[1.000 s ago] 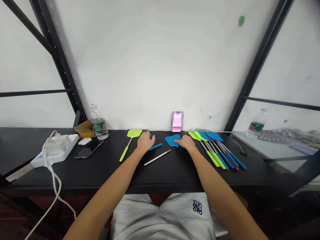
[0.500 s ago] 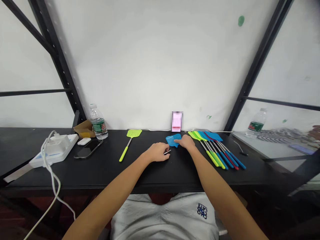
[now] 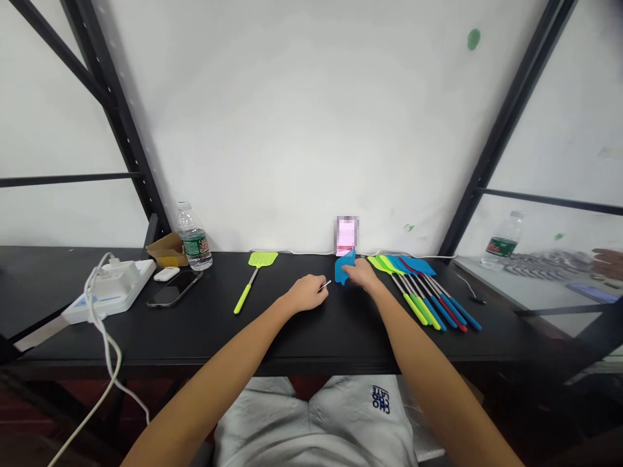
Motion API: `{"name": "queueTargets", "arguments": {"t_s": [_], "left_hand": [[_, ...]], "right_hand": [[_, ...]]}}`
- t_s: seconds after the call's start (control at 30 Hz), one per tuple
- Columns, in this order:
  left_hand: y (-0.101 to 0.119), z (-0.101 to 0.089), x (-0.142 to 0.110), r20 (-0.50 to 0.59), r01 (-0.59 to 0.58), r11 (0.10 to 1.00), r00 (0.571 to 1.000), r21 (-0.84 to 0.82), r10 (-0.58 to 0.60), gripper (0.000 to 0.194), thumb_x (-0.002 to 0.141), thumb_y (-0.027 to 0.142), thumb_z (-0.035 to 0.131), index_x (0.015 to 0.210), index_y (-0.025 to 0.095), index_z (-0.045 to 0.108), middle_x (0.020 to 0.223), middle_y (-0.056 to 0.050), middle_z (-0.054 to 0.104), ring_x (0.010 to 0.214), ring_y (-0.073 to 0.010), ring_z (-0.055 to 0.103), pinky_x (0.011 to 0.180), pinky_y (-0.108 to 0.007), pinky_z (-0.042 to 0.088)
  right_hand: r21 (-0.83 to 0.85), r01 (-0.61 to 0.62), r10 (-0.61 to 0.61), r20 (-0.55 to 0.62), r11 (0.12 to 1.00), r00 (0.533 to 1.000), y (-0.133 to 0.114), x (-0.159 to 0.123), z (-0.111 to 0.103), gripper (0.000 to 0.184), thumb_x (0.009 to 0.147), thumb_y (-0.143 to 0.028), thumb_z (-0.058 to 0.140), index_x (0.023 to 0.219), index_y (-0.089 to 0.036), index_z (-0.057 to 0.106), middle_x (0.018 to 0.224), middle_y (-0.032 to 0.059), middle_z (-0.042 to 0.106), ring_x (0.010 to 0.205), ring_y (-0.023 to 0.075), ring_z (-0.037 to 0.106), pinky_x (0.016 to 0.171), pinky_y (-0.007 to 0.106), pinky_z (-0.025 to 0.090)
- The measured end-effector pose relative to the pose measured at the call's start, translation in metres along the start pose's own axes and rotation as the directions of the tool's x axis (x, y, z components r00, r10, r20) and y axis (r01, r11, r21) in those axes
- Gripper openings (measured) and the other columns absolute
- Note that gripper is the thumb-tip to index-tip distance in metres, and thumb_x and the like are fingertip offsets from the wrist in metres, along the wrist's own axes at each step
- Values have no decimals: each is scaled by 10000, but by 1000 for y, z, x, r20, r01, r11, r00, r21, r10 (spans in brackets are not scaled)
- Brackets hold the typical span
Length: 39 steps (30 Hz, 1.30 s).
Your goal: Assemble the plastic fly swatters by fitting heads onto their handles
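Note:
My right hand [image 3: 360, 273] is closed on a blue fly swatter head [image 3: 343, 267], which is tilted up off the table. To its left, my left hand [image 3: 307, 292] is closed round a thin silver rod [image 3: 326, 284]; only its short tip shows, and the rest is hidden by the hand. The rod and the blue head are apart. Right of my right hand, several fly swatters [image 3: 428, 295] with yellow-green, blue and red parts lie side by side. One yellow-green fly swatter [image 3: 263, 259] lies alone left of my left hand.
A phone [image 3: 346, 235] with a blurred screen leans against the wall behind my hands. On the left are a water bottle [image 3: 195, 245], a small brown box [image 3: 167, 250], a white case [image 3: 166, 274], a dark phone [image 3: 175, 289] and a power strip [image 3: 139, 285] with white cables.
My right hand has turned the blue swatter head from lying nearly flat to tilted up. My left hand stays near the same place, with the rod tip pointing slightly higher.

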<state>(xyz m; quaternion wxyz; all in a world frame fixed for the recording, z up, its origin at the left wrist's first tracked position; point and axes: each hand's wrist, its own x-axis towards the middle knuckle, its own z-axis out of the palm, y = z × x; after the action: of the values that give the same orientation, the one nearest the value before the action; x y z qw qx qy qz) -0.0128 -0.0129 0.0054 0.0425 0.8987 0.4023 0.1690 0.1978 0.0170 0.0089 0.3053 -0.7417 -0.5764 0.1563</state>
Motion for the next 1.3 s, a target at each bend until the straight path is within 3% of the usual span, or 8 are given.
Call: {"name": "queueTargets", "arguments": {"t_s": [0.17,0.33,0.47,0.6,1.07,1.3], "left_hand": [[-2,0,0,-41,2,994,999,-108,-6,213,876,265,447,719,197,575,711,-26,632,630,-152,553,590,-255,340],[-2,1,2,-118,14,981,992,-195,-38,225,880,255,448,706,186,572,667,-6,601,603,-132,521,590,-245,325],[-4,0,5,-233,8,962,970,-271,-74,227,882,250,431,697,187,548,628,14,554,594,-124,493,592,-245,314],[-4,-2,6,-305,-11,954,949,-300,-85,233,878,258,435,673,187,520,601,22,510,586,-119,473,587,-248,294],[-5,-3,6,-333,2,960,938,-281,-99,230,868,241,442,662,189,528,600,16,527,572,-121,455,578,-248,272],[-3,-3,5,-345,-7,958,934,-286,-96,231,869,241,441,659,189,521,593,20,513,574,-119,455,581,-247,276]], "right_hand": [[347,-11,-27,103,938,994,-4,-3,1,294,868,-367,509,688,-148,589,588,45,605,470,108,504,453,205,381],[766,-41,-86,125,642,988,-12,-12,0,301,892,-375,538,677,-170,488,550,25,546,392,68,366,368,198,233],[874,-17,-169,113,486,979,-15,-14,0,355,810,-440,675,664,-172,492,547,24,548,397,65,355,368,204,223],[920,25,-255,83,391,963,-19,-17,1,440,697,-520,782,678,-176,510,553,-1,542,411,58,357,377,202,230],[902,70,-354,95,427,930,-19,-18,3,505,658,-588,789,637,-159,522,565,-17,520,403,42,353,383,204,202],[889,19,-342,155,457,927,-17,-17,2,467,673,-548,788,667,-163,523,557,-19,523,405,47,364,389,197,203]]}}
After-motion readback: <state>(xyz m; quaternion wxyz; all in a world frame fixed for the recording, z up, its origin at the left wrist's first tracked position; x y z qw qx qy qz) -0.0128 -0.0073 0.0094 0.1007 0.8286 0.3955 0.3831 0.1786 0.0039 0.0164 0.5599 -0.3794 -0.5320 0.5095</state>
